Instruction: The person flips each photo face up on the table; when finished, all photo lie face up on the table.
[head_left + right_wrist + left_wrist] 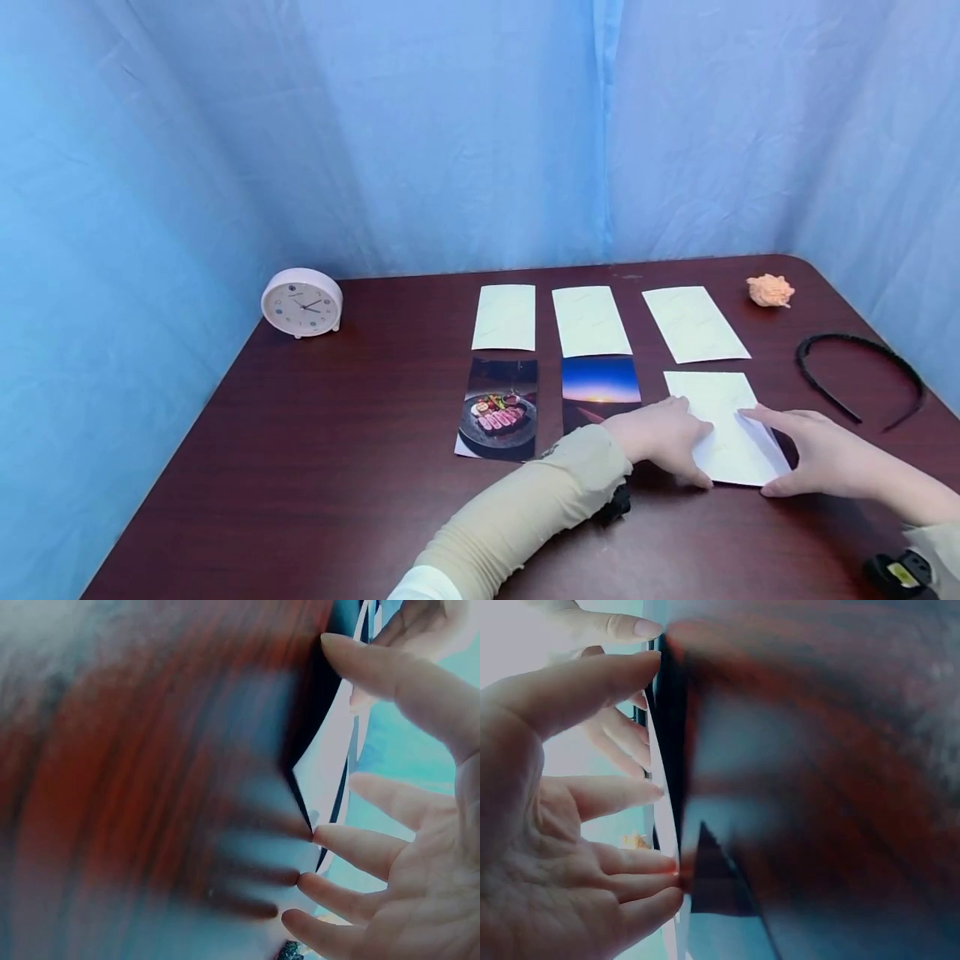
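A white card (723, 417), blank side up and slightly bent along its right side, lies between both hands at the front right. My left hand (667, 437) grips its left side, thumb at the near corner and fingers over the left edge. On the opposite side, my right hand (825, 450) holds it with the thumb at the near right corner and the index finger on top. Both wrist views show a dark strip below the card's near edge. Just left is a sunset photo card (600, 383), partly covered by the left hand.
A photo card of sliced meat (498, 412) lies farther left. Behind are three white cards, the left one (504, 317) nearest the clock side. A round clock (302, 304) stands at back left. A peach flower-like object (770, 291) and black headband (862, 367) lie right.
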Demonstrator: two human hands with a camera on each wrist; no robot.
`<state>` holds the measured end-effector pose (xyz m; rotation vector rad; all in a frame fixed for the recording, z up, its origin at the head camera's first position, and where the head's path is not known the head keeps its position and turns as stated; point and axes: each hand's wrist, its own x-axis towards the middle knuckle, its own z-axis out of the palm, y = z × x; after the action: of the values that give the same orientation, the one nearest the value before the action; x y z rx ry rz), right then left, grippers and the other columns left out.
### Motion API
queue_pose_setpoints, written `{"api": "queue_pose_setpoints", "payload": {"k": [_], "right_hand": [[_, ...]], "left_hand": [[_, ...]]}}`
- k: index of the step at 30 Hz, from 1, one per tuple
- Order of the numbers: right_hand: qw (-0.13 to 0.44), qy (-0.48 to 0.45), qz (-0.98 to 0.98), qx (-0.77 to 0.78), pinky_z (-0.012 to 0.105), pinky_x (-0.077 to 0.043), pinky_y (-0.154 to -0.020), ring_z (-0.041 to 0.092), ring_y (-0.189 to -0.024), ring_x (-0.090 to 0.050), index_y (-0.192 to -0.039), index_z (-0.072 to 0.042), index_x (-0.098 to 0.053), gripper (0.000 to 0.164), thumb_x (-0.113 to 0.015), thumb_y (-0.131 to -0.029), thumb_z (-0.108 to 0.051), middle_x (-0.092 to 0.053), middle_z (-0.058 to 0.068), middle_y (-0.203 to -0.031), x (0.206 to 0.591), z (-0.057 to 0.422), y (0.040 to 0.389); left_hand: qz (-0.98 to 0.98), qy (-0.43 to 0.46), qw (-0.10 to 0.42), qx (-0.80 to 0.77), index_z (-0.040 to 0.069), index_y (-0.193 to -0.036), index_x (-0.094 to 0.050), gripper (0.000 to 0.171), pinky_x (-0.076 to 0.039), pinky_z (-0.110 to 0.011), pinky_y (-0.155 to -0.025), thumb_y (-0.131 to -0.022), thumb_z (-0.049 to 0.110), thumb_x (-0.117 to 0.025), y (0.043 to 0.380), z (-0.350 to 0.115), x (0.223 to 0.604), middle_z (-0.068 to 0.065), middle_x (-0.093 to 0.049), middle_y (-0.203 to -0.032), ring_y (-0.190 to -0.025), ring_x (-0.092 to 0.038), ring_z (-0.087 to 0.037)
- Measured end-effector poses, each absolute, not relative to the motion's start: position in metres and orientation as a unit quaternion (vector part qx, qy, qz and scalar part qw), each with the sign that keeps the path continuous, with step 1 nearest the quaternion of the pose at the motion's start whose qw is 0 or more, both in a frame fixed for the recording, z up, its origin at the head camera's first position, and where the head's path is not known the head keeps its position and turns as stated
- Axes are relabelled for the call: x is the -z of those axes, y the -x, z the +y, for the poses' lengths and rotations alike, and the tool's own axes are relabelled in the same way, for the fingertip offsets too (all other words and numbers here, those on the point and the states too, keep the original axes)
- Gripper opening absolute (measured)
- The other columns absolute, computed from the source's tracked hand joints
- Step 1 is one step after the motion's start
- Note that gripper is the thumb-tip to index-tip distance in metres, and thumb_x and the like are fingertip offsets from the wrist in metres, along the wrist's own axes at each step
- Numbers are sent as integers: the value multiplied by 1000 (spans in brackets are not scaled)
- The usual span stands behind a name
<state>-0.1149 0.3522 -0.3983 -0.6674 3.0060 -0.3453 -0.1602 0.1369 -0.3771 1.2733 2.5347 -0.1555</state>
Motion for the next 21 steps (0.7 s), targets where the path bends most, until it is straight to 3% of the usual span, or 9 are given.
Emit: {"api": "queue_pose_setpoints", "payload": {"k": [5, 8, 10, 12, 15, 17, 18, 21], "right_hand": [[9, 219, 968, 122, 26, -43, -72, 38, -100, -55, -114, -5, -64, 70, -89, -54, -32, -59, 29, -118, 402, 356, 113], [5, 220, 967, 126, 22, -41, -72, 38, -102, -54, -111, -7, -67, 64, -89, -55, -32, -57, 31, -121, 404, 358, 113], [-1, 226, 965, 133, 18, -39, -74, 28, -106, -53, -109, -9, -69, 59, -88, -57, -31, -58, 29, -121, 405, 361, 113], [-7, 232, 960, 155, 10, -35, -78, 9, -115, -48, -104, -14, -70, 50, -87, -60, -29, -61, 11, -127, 407, 363, 113], [4, 236, 946, 221, 2, -25, -80, -21, -119, -29, -98, -21, -70, 34, -84, -67, -22, -52, -23, -128, 407, 367, 113], [17, 243, 933, 265, -1, -23, -79, -31, -116, -19, -96, -22, -70, 28, -81, -71, -15, -43, -37, -123, 405, 369, 114], [25, 245, 927, 282, -1, -24, -79, -34, -114, -17, -97, -21, -71, 27, -79, -73, -13, -42, -39, -121, 404, 370, 115], [42, 237, 924, 297, 0, -30, -75, -31, -110, -31, -99, -19, -72, 24, -76, -77, -10, -59, -25, -115, 398, 367, 116]], "left_hand": [[871, -450, 185, 67, 32, -134, -53, 50, -33, -13, -93, -89, 55, -54, 161, 138, 375, 18, -60, -112, -107, -40, 0], [868, -450, 204, 57, 29, -125, -61, 40, -34, -14, -93, -94, 50, -46, 162, 138, 374, 16, -61, -110, -109, -42, -1], [865, -455, 207, 49, 27, -114, -65, 35, -36, -14, -91, -97, 48, -42, 162, 138, 373, 15, -62, -104, -107, -45, 0], [867, -452, 208, 32, 26, -96, -66, 32, -39, -14, -82, -99, 46, -41, 163, 136, 373, 14, -59, -88, -93, -48, 0], [877, -439, 196, 3, 29, -93, -67, 32, -40, -13, -75, -99, 45, -40, 164, 134, 374, 14, -54, -77, -80, -50, 1], [882, -434, 186, -20, 29, -90, -67, 31, -40, -12, -71, -99, 45, -41, 165, 132, 374, 14, -52, -74, -73, -49, 0], [883, -433, 179, -27, 30, -94, -68, 31, -40, -12, -71, -99, 45, -42, 166, 131, 375, 14, -54, -75, -73, -49, 1], [882, -436, 171, -47, 29, -97, -70, 32, -41, -12, -71, -99, 44, -42, 169, 128, 376, 14, -57, -78, -75, -50, 1]]}}
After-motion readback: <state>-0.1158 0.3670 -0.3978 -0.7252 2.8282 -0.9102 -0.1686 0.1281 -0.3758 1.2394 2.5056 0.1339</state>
